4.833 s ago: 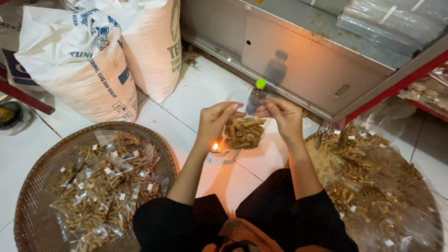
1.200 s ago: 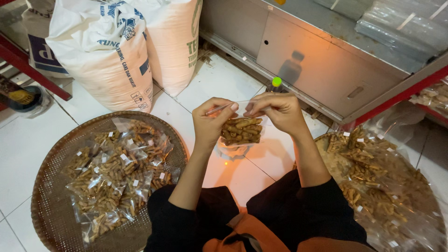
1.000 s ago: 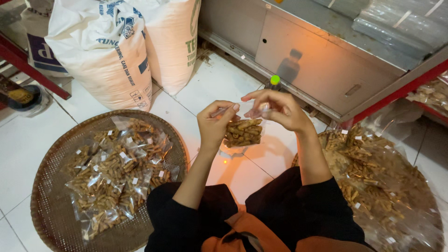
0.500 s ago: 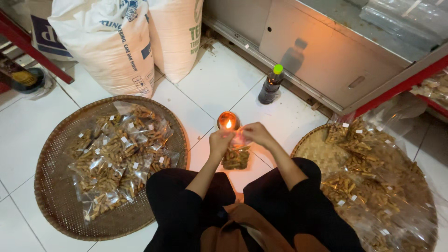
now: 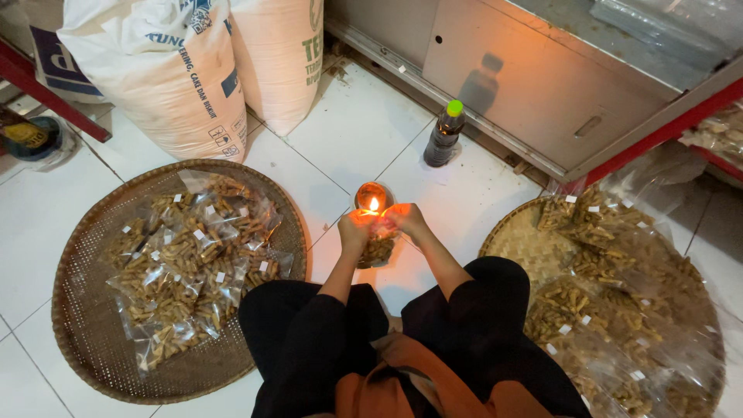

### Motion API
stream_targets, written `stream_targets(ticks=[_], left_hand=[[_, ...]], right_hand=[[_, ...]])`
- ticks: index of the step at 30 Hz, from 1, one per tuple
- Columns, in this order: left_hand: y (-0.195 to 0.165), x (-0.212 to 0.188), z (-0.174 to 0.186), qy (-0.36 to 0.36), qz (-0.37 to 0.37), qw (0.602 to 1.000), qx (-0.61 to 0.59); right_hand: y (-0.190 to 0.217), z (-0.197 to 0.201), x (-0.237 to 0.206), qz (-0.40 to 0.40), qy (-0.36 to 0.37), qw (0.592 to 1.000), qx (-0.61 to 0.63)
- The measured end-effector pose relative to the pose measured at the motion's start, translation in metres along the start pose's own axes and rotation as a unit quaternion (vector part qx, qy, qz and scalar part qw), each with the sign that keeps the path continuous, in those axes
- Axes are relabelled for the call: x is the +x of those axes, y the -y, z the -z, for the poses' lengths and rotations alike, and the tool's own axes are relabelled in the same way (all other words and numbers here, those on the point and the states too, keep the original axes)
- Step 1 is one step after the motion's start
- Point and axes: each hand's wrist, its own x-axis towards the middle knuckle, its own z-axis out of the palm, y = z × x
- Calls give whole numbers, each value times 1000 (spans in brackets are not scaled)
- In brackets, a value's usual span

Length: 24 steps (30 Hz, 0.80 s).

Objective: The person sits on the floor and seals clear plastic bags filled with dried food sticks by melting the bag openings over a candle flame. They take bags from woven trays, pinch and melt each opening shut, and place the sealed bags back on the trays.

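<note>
I sit on a white tiled floor. My left hand [image 5: 354, 230] and my right hand [image 5: 405, 220] pinch the top edge of a small clear snack bag [image 5: 378, 250] filled with brown sticks. They hold that edge right beside the flame of a small oil lamp [image 5: 372, 198] standing on the floor in front of me. The bag hangs below my fingers, above the tile.
A round woven tray [image 5: 85, 340] at my left holds several filled clear bags. Another woven tray [image 5: 520, 236] at my right holds more snacks under plastic. A dark bottle with a green cap [image 5: 445, 135] stands ahead, near a metal cabinet [image 5: 542, 85]. Two big white sacks [image 5: 193, 73] stand at far left.
My hands have come down from chest height with the bag to the lamp's flame. The view has tilted downward, so the lamp now shows.
</note>
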Motion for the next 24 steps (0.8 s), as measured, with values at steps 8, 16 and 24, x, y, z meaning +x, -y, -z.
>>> stream_targets(ticks=[8,16,24], left_hand=[[9,5,-1,-15,-33,999,-25],[17,7,4,-41,-91,995,21],[21,11,5,-50,-94,994,5]], right_hand=[[-9,-2,8,44,-12,998,37],[-14,-15,7,64,-72,995,0],[-16,-20,12,74,-91,993,-10]])
